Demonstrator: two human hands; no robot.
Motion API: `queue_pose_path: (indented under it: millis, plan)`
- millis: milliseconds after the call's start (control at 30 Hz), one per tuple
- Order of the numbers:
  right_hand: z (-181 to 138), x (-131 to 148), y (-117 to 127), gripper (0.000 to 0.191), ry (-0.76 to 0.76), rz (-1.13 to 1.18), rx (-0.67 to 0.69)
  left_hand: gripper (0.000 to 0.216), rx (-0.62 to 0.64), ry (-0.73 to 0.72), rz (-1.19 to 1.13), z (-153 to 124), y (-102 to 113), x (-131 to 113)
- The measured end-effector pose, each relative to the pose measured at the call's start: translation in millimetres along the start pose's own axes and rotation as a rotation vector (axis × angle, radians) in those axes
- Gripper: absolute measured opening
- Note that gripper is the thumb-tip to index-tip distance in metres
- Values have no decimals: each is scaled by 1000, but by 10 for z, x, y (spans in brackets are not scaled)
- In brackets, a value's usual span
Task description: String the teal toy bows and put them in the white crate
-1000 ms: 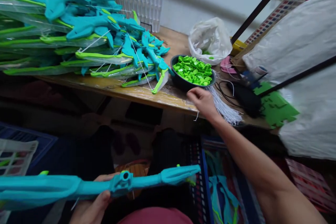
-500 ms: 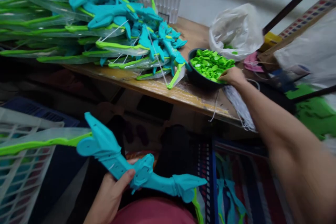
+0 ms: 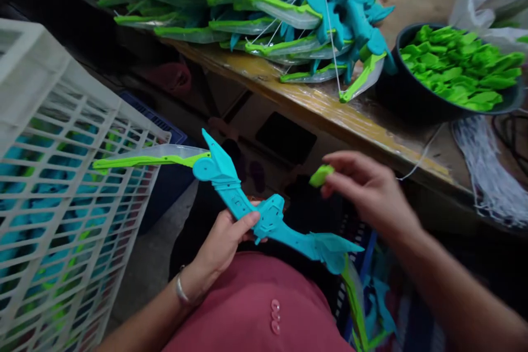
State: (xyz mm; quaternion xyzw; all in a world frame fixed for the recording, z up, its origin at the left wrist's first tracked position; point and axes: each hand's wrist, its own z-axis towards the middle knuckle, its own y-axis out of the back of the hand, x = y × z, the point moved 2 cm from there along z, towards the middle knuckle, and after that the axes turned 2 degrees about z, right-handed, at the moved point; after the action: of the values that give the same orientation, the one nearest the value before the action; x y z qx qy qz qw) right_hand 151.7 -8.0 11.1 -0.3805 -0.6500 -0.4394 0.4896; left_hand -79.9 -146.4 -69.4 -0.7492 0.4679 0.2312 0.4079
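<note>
My left hand (image 3: 229,234) is wrapped round the middle of a toy bow (image 3: 289,234), blue in its grip section with green and clear limbs at both ends. The bow lies across in front of my body, and no string shows on it. Between the thumb and fingers of my right hand (image 3: 363,187) is a small green plastic piece (image 3: 320,175). That piece is up and to the right of the bow's middle, apart from it. More such pieces fill a dark bowl (image 3: 447,113) on the table.
Strung toy bows (image 3: 284,8) are piled on the wooden table (image 3: 297,104). A white plastic crate (image 3: 78,121) with blue and green parts stands at my left. White strings (image 3: 490,170) hang over the table edge, and a plastic bag (image 3: 478,5) sits behind the bowl.
My right hand has come away from the bowl with a green piece and is now close to the bow. My left hand keeps hold of the bow. The view has turned left and down.
</note>
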Motion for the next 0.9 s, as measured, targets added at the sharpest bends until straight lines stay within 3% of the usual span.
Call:
queue_pose_path:
  millis: [100, 200, 467, 600, 733, 900]
  plan:
    - [-466, -285, -658, 30, -192, 279, 202, 44, 0, -10, 17, -13, 9, 12]
    - [-659, -455, -900, 29, -225, 389, 160, 42, 6, -31, 85, -32, 36, 20]
    - [-889, -506, -867, 21, -148, 262, 25, 44, 29, -148, 309, -115, 12, 11]
    - [-958, -485, -842, 11, 51, 118, -33, 43, 46, -183, 322, -160, -29, -12]
    - [-983, -449, -863, 12, 206, 40, 17, 40, 6, -221, 352, -201, -8, -22]
    - [-1001, -381, -877, 26, 466, -365, 60, 36, 3, -244, 377, -226, -8, -19]
